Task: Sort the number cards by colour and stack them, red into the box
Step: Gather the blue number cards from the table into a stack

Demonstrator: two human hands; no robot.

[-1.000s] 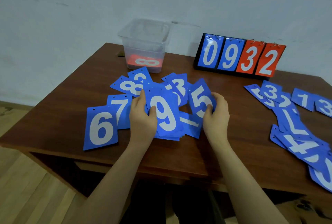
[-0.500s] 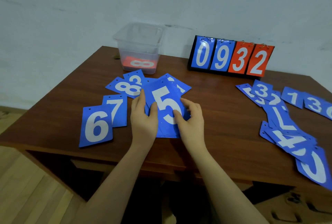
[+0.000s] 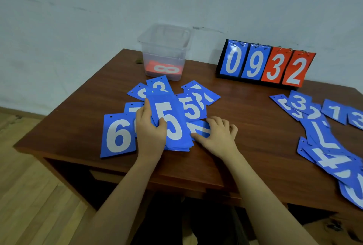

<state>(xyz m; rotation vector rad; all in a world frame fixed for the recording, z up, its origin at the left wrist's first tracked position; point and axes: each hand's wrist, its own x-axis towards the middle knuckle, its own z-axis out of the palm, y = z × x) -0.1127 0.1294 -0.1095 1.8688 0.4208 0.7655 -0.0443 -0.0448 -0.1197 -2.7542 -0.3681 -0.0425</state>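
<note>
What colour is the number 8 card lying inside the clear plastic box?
Red, with a white 8, seen through the clear plastic box wall in the head view.

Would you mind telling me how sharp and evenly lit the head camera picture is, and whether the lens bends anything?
Head view: dim, bluish, even light, no glare on the blue cards; the 5 card under the left hand reads clearly, edges slightly soft; the red 8 card looks hazy through the clear plastic box; wide-angle stretch smears the blue cards at the right edge; deep shadow under the wooden table.
</note>
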